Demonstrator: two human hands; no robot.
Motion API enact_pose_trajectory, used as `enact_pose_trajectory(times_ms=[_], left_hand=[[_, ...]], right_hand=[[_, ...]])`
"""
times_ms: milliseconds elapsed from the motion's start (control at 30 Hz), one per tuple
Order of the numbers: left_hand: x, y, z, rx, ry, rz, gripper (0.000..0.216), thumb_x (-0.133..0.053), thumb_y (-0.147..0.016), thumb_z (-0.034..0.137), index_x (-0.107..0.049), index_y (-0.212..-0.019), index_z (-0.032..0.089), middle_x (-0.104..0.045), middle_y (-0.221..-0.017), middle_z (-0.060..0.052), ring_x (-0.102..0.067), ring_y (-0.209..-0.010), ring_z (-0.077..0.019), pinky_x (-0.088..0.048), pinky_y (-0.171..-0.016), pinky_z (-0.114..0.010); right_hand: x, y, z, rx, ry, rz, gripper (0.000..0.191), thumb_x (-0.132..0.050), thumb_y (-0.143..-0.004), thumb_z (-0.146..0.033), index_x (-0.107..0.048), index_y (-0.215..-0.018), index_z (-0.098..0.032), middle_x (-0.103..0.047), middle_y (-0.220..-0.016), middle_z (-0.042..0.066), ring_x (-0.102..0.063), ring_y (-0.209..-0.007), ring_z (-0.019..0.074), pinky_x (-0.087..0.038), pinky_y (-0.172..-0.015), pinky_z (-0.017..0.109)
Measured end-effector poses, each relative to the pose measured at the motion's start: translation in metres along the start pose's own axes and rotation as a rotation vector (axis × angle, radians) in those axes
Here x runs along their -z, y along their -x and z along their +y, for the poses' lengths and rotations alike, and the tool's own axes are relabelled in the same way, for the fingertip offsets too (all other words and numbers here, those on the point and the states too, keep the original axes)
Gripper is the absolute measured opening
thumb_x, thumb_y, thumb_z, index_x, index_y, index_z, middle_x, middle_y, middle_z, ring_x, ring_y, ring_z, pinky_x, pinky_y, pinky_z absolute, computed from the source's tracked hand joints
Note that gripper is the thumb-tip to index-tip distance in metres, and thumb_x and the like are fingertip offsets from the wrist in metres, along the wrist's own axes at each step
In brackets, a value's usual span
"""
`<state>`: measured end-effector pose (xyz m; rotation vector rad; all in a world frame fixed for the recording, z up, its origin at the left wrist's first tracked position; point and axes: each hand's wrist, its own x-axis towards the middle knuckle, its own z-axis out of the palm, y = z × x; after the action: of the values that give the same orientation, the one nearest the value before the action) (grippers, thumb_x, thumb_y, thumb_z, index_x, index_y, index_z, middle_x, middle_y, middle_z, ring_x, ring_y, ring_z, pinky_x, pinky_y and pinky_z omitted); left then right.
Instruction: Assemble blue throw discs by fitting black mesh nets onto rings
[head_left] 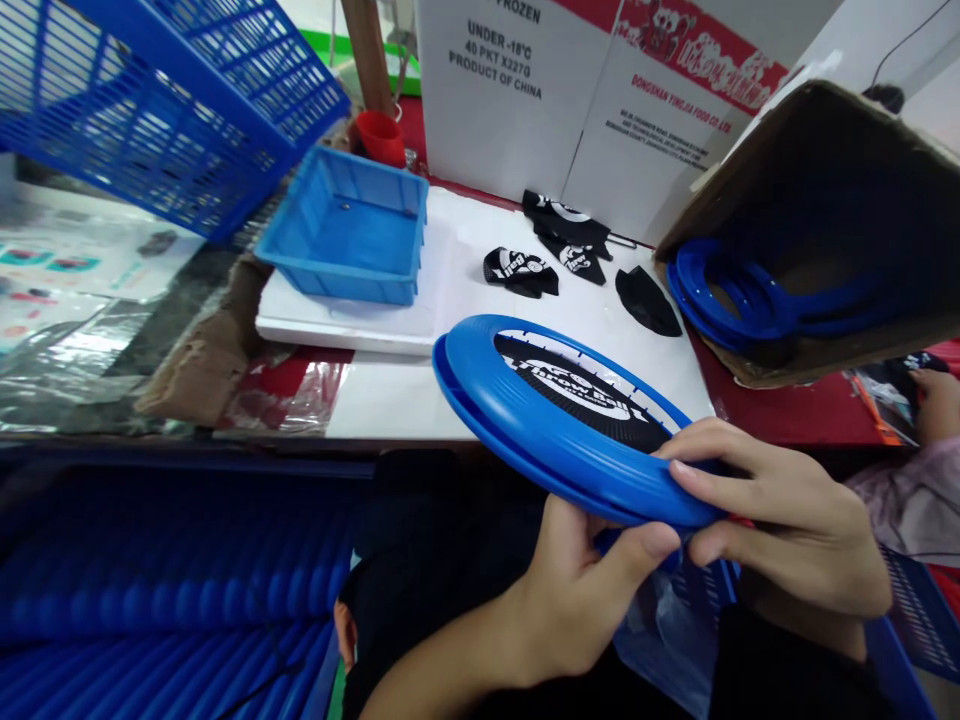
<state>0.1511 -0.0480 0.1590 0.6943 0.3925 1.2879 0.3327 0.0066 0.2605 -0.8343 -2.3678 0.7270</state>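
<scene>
A blue plastic ring frame (480, 385) with a black "Throw Ball" printed piece (592, 400) in its middle is held tilted above the table's front edge. A dark gap runs along the near rim, between two blue layers. My left hand (555, 610) grips the ring's underside from below, thumb pointing right. My right hand (795, 510) is closed on the right end, fingers on top and beneath. Part of the left fingers is hidden under the ring. Behind it, several black printed pieces (521, 272) lie on a white board (450, 315).
A blue tray (341, 270) stands at left on the board, below a tilted blue crate (180, 130). An open carton (810, 350) with blue rings (720, 290) is at right. Blue ridged parts (165, 600) fill the lower left. Another person's hand (937, 400) shows far right.
</scene>
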Motion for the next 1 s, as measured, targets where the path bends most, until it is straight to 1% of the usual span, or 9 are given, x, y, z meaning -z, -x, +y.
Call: enact_pose_trajectory(times_ms=[133, 267, 400, 467, 567, 667, 733, 900, 1000], left_hand=[[0.001, 0.001, 0.002, 0.001, -0.013, -0.008, 0.039, -0.073, -0.103, 0.047, -0.074, -0.132, 0.021, -0.078, -0.134, -0.009, -0.073, -0.127, -0.0279, -0.057, -0.115, -0.041], [-0.001, 0.001, 0.01, 0.046, -0.07, 0.021, 0.047, -0.071, -0.101, 0.058, -0.076, -0.13, 0.022, -0.08, -0.126, -0.011, -0.072, -0.128, -0.0299, -0.054, -0.118, -0.043], [0.0, 0.002, 0.012, 0.075, 0.017, 0.083, 0.058, -0.076, -0.093, 0.067, -0.076, -0.13, 0.022, -0.08, -0.126, -0.013, -0.073, -0.126, -0.0328, -0.057, -0.115, -0.047], [0.006, 0.007, 0.006, 0.111, 0.08, 0.155, 0.059, -0.081, -0.09, 0.065, -0.076, -0.129, 0.022, -0.08, -0.126, -0.014, -0.074, -0.124, -0.0337, -0.059, -0.113, -0.049], [0.021, 0.015, -0.009, 0.182, 0.098, 0.35, 0.06, -0.089, -0.082, 0.063, -0.078, -0.121, 0.02, -0.081, -0.12, -0.013, -0.075, -0.12, -0.0339, -0.06, -0.111, -0.049], [0.036, 0.018, -0.02, 0.28, 0.088, 0.584, 0.066, -0.097, -0.067, 0.065, -0.078, -0.109, 0.017, -0.082, -0.107, -0.012, -0.079, -0.102, -0.0309, -0.066, -0.093, -0.044], [0.042, 0.016, -0.023, 0.319, 0.113, 0.696, 0.068, -0.102, -0.058, 0.062, -0.078, -0.103, 0.017, -0.081, -0.095, -0.008, -0.078, -0.087, -0.0261, -0.067, -0.08, -0.039], [0.053, 0.008, -0.029, 0.35, 0.176, 0.858, 0.061, -0.108, -0.049, 0.045, -0.074, -0.091, 0.017, -0.077, -0.082, -0.001, -0.072, -0.071, -0.0156, -0.056, -0.058, -0.02], [0.06, 0.008, -0.036, 0.362, 0.183, 0.907, 0.058, -0.109, -0.047, 0.041, -0.073, -0.085, 0.017, -0.073, -0.074, 0.002, -0.069, -0.067, -0.013, -0.054, -0.055, -0.017]], right_hand=[[0.0, 0.003, 0.001, 0.016, 0.02, -0.014, 0.053, -0.073, -0.104, -0.031, -0.061, -0.155, -0.035, -0.076, -0.127, 0.01, -0.073, -0.113, 0.024, -0.064, -0.092, 0.04], [-0.005, 0.007, -0.002, -0.001, 0.058, -0.023, 0.051, -0.069, -0.106, -0.03, -0.06, -0.156, -0.036, -0.076, -0.134, 0.01, -0.071, -0.118, 0.0255, -0.065, -0.094, 0.043], [-0.019, 0.012, -0.002, -0.013, 0.129, -0.022, 0.053, -0.07, -0.105, -0.024, -0.061, -0.156, -0.035, -0.074, -0.137, 0.01, -0.069, -0.12, 0.0248, -0.066, -0.094, 0.043], [-0.03, 0.016, 0.001, -0.006, 0.161, -0.001, 0.052, -0.071, -0.104, -0.02, -0.063, -0.154, -0.033, -0.073, -0.138, 0.011, -0.067, -0.122, 0.0249, -0.066, -0.094, 0.043], [-0.051, 0.022, 0.009, 0.019, 0.189, 0.011, 0.048, -0.069, -0.103, -0.014, -0.065, -0.15, -0.027, -0.072, -0.138, 0.013, -0.066, -0.122, 0.0252, -0.066, -0.094, 0.043], [-0.079, 0.027, 0.02, 0.054, 0.247, 0.037, 0.043, -0.068, -0.102, -0.013, -0.068, -0.144, -0.021, -0.074, -0.135, 0.017, -0.066, -0.115, 0.0256, -0.067, -0.09, 0.044], [-0.099, 0.031, 0.028, 0.096, 0.318, 0.084, 0.038, -0.067, -0.101, -0.013, -0.071, -0.139, -0.018, -0.076, -0.13, 0.018, -0.066, -0.108, 0.0257, -0.067, -0.085, 0.044], [-0.139, 0.041, 0.045, 0.117, 0.444, 0.164, 0.031, -0.063, -0.1, -0.011, -0.078, -0.126, -0.016, -0.08, -0.124, 0.017, -0.068, -0.102, 0.0269, -0.065, -0.082, 0.045], [-0.154, 0.048, 0.053, 0.114, 0.428, 0.186, 0.032, -0.059, -0.1, -0.011, -0.079, -0.123, -0.018, -0.08, -0.125, 0.016, -0.07, -0.105, 0.0252, -0.065, -0.085, 0.043]])
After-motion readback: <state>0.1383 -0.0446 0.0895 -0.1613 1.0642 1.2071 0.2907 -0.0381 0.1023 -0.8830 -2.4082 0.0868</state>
